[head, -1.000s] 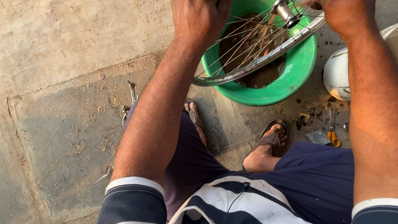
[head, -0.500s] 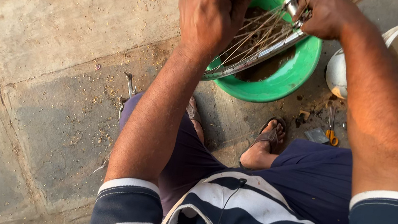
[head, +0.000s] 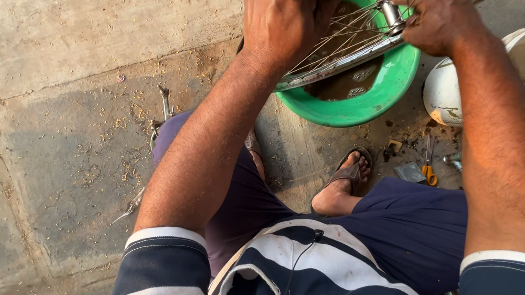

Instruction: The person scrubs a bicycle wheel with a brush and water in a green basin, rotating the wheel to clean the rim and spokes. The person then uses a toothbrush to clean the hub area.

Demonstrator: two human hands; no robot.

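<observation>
Both hands are on a bicycle wheel (head: 348, 48) with a shiny metal rim and thin spokes, held over a green basin (head: 376, 95) of murky water, left hand (head: 285, 17) fingers curled round the rim, right hand (head: 442, 19) fingers closed near the hub.

Short-sleeved shirt (head: 325, 289) in broad navy and white stripes, white-banded sleeve cuffs well back from the fingers, thin black cord down the chest, dark navy shorts (head: 412, 232), bare forearms, dark strapped sandal (head: 349, 175) on one foot
</observation>
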